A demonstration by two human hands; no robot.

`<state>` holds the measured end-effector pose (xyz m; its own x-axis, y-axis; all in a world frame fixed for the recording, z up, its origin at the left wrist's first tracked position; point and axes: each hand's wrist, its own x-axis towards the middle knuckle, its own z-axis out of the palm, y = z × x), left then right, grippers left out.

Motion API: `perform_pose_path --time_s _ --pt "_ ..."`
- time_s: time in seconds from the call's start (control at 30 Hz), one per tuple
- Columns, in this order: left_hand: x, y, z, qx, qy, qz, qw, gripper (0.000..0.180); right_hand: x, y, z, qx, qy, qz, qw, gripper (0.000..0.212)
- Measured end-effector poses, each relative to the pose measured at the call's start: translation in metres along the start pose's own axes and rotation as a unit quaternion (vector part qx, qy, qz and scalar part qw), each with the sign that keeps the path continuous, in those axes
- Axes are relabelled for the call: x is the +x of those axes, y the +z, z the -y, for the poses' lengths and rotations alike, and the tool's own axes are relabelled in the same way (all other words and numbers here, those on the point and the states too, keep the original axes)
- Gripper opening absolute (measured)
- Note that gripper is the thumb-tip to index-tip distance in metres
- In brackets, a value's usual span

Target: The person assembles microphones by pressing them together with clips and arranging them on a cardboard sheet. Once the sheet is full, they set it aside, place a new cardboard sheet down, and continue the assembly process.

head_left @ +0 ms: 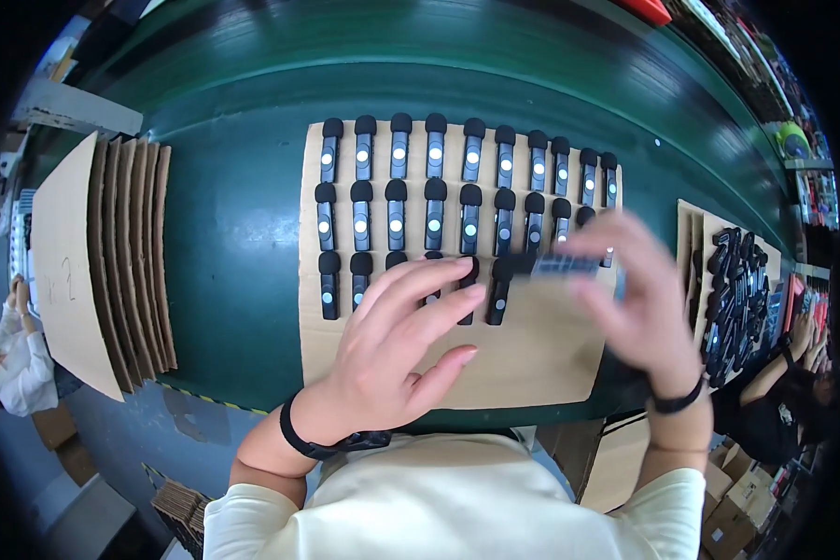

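Observation:
On a brown cardboard sheet (541, 364), small black clip-on microphones (435, 161) with foam tops and pale round dots stand in three rows; the nearest row stops short of the right side. My left hand (392, 341) hovers over that row with fingers spread, hiding parts of several microphones. To the right, my right hand (642, 294) is smeared by motion. Between its thumb and fingers is a blurred dark piece (565, 265), lying sideways, which looks like another clip-on microphone with its foam end toward the left.
Cardboard sheets (126, 261) stand stacked on edge at left on the green table (229, 243). At right, another cardboard sheet (765, 250) carries a heap of black microphones (737, 289). One person (26, 359) is at far left, another (775, 411) at far right.

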<state>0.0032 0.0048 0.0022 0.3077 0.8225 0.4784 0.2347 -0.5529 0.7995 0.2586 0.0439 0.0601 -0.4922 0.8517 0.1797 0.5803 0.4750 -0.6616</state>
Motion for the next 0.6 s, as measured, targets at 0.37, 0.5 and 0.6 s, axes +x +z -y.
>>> perform_pose_path --time_s 0.37,0.5,0.6 --pt "-0.004 -0.009 -0.012 -0.004 -0.014 0.083 0.996 0.038 -0.044 0.066 0.041 0.137 0.011 -0.114 0.984 0.042" --pt "-0.004 -0.008 -0.015 0.012 0.003 0.084 0.996 0.036 -0.045 0.073 0.042 0.125 -0.004 -0.139 0.982 0.04" --pt "-0.005 -0.008 -0.015 0.018 0.011 0.087 0.996 0.035 -0.044 0.075 0.041 0.113 -0.02 -0.152 0.982 0.038"
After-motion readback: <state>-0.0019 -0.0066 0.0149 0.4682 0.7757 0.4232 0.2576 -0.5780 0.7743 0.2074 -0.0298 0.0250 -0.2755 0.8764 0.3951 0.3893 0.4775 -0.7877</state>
